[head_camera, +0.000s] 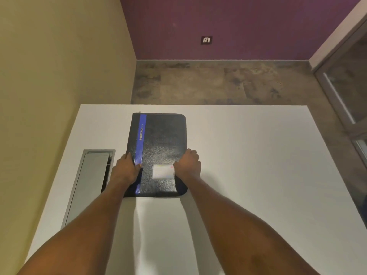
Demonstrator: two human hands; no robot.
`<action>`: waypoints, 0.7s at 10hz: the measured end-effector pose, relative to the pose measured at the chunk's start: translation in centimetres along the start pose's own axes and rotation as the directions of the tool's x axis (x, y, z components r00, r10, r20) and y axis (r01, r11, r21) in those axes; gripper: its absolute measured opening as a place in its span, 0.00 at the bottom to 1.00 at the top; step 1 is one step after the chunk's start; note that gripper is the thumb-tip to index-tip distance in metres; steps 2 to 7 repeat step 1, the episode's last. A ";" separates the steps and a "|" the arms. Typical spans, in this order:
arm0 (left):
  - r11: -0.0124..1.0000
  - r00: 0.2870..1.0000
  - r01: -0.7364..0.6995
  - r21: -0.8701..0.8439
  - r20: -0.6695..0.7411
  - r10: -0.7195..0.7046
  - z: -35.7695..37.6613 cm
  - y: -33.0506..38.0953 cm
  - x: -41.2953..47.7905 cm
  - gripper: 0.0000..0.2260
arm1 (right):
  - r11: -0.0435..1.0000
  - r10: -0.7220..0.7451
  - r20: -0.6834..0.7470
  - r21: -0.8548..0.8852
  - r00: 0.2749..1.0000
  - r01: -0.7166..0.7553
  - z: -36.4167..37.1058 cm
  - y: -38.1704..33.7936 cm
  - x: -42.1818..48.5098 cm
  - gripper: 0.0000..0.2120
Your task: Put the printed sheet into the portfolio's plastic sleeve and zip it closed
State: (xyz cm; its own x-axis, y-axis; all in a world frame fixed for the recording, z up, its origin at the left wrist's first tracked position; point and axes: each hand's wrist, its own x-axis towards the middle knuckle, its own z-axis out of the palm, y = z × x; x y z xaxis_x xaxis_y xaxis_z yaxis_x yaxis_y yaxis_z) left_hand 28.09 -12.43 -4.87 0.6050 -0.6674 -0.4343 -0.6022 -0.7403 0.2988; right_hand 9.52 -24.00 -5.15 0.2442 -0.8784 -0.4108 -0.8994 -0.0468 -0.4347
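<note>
Fingers (129, 155) of the left hand (125, 167) curl round the spine edge of the portfolio (158, 139), thumb on top by the blue stripe (141, 135). The right hand (187, 165) grasps the opposite long edge, fingers clenched over it, slightly blurred. Portfolio lies flat and closed on the white bench (258, 155), label window (163, 171) up; zip state not readable. Printed sheet (158, 231) lies at 6 o'clock of the portfolio, between the forearms, its far edge touching or tucked under the portfolio's near edge, cannot tell which. Sleeve is hidden inside, so nothing is loaded yet.

Risks as I judge them: if the sheet is pinned under that near edge, sliding or lifting the portfolio drags and creases it. The sheet already looks slightly bowed along its left side, so it could buckle at the sleeve mouth. It is white on white, so its edge is easy to misjudge. A cover swung out toward 9 o'clock may land over the open cable hatch (89, 185) and sit uneven. A sheet corner left proud of the sleeve would snag the zip.
</note>
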 end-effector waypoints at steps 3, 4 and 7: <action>0.997 0.999 -0.047 0.063 -0.012 0.048 1.0 0.3 -2.3 0.27 | 0.992 -0.107 -0.027 -0.071 0.994 0.105 -0.5 0.5 -2.2 0.19; 0.997 0.999 -0.047 0.063 -0.012 0.048 1.0 0.3 -2.3 0.27 | 0.992 -0.107 -0.027 -0.071 0.994 0.105 -0.5 0.5 -2.2 0.19; 0.997 0.999 -0.047 0.063 -0.012 0.048 1.0 0.3 -2.3 0.27 | 0.992 -0.107 -0.027 -0.071 0.994 0.105 -0.5 0.5 -2.2 0.19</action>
